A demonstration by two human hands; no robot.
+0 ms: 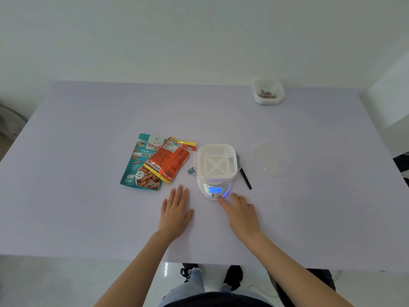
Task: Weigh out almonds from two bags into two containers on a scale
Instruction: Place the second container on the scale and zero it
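A white kitchen scale sits at the table's middle, its blue display reading 39. On it stands a white slotted container with nothing visible inside. My right hand reaches to the scale's front, its index fingertip touching just below the display. My left hand lies flat on the table, fingers apart, left of the scale. A teal almond bag lies further left, with an orange bag resting across it. A second white container holding a few almonds stands at the far right.
A small teal binder clip lies between the bags and the scale. A black stick-like tool rests right of the scale. A clear lid lies further right. The table's near edge is close to my body.
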